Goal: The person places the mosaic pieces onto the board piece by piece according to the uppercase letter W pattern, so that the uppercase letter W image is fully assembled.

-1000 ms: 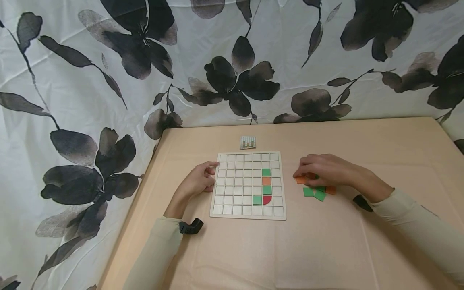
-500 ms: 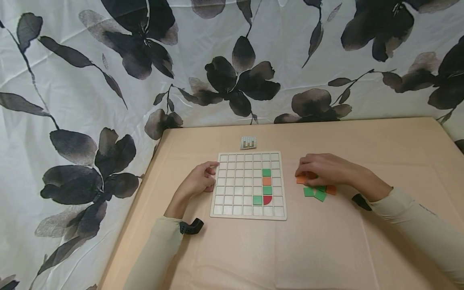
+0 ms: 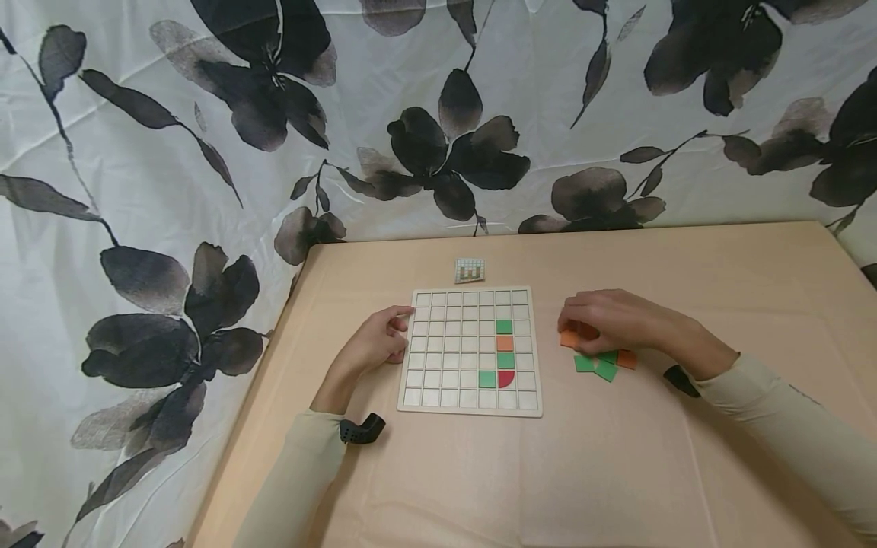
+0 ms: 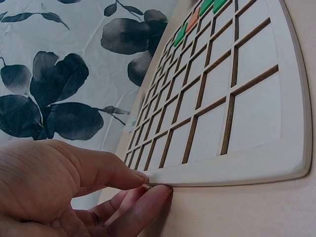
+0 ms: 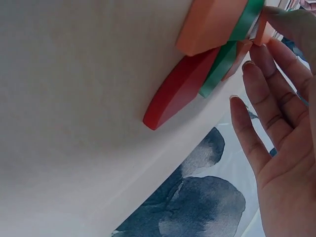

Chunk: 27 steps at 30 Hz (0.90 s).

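Observation:
A white grid board lies on the table, with a green tile, an orange tile and a red rounded piece among those in its cells. My left hand pinches the board's left edge between thumb and index finger, as the left wrist view shows up close. To the right, my right hand is over a small pile of loose tiles. Its thumb and fingertips pinch an orange tile in the right wrist view. Beside it lie other orange and green tiles and a red rounded piece.
A small card with a printed grid pattern lies behind the board. Loose green tiles and an orange tile lie below the right hand. A floral cloth hangs behind the table and along its left side.
My right hand's fingers have shifted slightly over the pile, and a bit of green that showed under them is now hidden. The left hand and the board stay still.

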Motion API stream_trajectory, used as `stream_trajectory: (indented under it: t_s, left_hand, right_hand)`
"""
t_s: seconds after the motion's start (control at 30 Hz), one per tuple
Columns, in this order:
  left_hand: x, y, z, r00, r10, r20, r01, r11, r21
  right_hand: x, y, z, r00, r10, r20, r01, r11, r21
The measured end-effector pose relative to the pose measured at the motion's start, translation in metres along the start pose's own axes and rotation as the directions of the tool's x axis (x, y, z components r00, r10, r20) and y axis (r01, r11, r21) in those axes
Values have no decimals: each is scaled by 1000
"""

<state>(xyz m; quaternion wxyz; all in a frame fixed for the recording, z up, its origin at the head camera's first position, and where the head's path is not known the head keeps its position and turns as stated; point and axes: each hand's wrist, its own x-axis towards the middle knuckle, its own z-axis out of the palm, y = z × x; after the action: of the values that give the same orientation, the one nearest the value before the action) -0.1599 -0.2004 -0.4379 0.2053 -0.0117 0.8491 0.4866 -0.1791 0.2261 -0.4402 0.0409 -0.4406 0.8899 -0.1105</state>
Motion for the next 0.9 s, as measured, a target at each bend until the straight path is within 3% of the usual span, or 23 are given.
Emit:
stream_trajectory:
  t_s: [0.5,0.9]
  left_hand:
    - [0,1,0,1000,0,2,0,1000,-14]
    - [-2,3,0,1000,2,-4,-2,1000,-6]
  right_hand:
    - [1,-1,0,997,-64,-41,62,997,-51]
    - [3,-1,-2,998,-62,-22,61,996,-70]
